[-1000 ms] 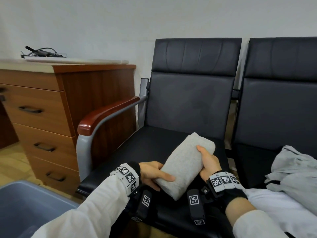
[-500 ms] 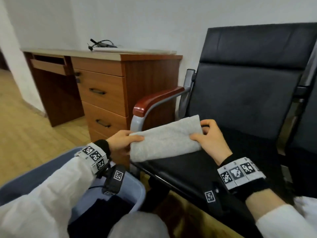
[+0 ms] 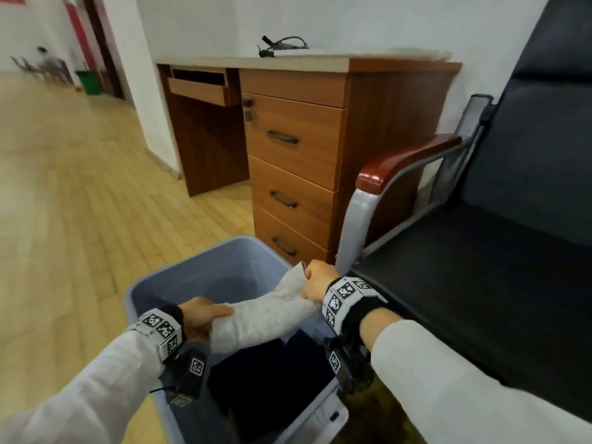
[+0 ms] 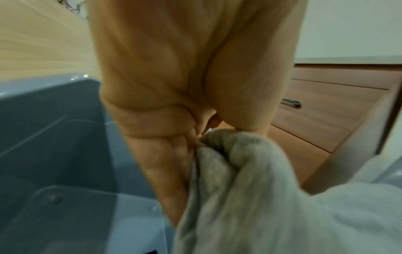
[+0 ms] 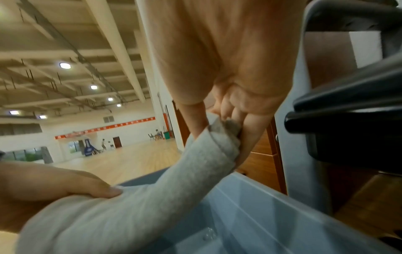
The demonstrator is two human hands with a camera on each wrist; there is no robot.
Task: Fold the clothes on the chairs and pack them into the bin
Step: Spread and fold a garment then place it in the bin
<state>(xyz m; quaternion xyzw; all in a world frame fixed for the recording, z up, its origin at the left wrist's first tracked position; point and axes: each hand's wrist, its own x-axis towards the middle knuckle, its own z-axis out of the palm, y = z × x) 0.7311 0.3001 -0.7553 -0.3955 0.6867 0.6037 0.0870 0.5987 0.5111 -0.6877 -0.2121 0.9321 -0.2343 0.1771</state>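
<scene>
A folded light-grey garment (image 3: 266, 315) hangs across the mouth of the blue-grey bin (image 3: 198, 270), held at both ends. My left hand (image 3: 205, 318) grips its near-left end, thumb on top. My right hand (image 3: 315, 280) pinches its far-right end by the bin's right rim. The left wrist view shows the fingers curled into the grey garment (image 4: 250, 180) above the bin (image 4: 54, 137). In the right wrist view the fingers clamp the grey garment's (image 5: 174, 180) edge over the bin (image 5: 272, 214). Dark folded clothes (image 3: 269, 376) lie in the bin's bottom.
A black chair (image 3: 480, 283) with a red-brown armrest (image 3: 407, 161) stands right of the bin. A wooden desk with drawers (image 3: 298, 149) stands behind the bin against the wall. Wooden floor (image 3: 80, 187) stretches to the left.
Both hands carried the grey folded garment left off the chair seat, past the armrest, and lowered it over the bin. My view turned left and down.
</scene>
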